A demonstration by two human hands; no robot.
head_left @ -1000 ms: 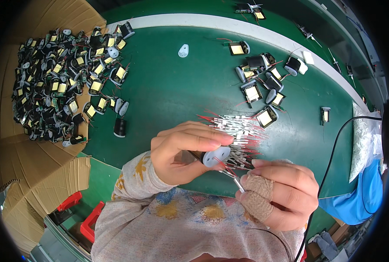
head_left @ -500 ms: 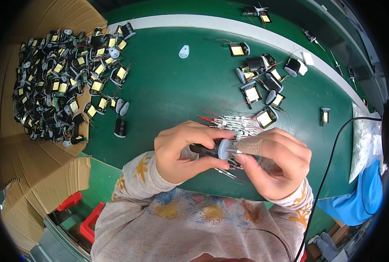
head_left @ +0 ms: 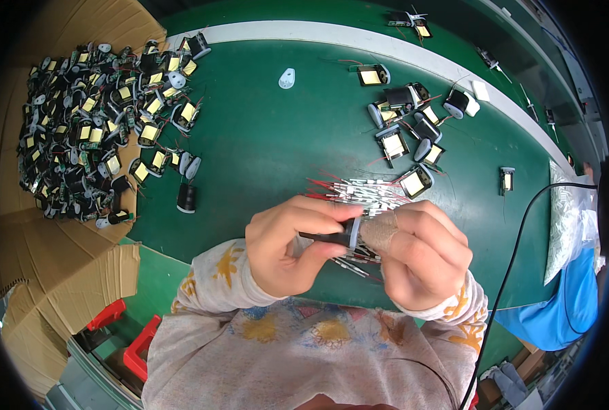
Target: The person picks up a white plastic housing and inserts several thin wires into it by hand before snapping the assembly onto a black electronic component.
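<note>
My left hand [head_left: 284, 240] grips a black plastic housing [head_left: 328, 237] between thumb and fingers. Its grey end cap [head_left: 354, 233] faces right, toward my other hand. Curled fingers of my right hand [head_left: 424, 253] meet that cap, with beige tape wrapped round one finger; whatever they pinch is hidden behind them. Beneath both hands lies a pile of thin white-and-silver parts with red wire leads [head_left: 369, 193]. A similar black housing with a pale yellow pad [head_left: 414, 182] rests just beyond that pile.
A cardboard box [head_left: 10, 150] at left overflows with black housings [head_left: 92, 130]. More housings [head_left: 393, 143] are scattered right of centre on the green table [head_left: 250, 137]. One loose grey cap [head_left: 287, 78] lies farther back. A black cable [head_left: 516, 249] and plastic bag [head_left: 564, 225] occupy the right side.
My right hand has rolled and its fingers have curled in closer to the cap. A metallic tip visible between them earlier is now hidden. The housing has turned slightly in my left hand.
</note>
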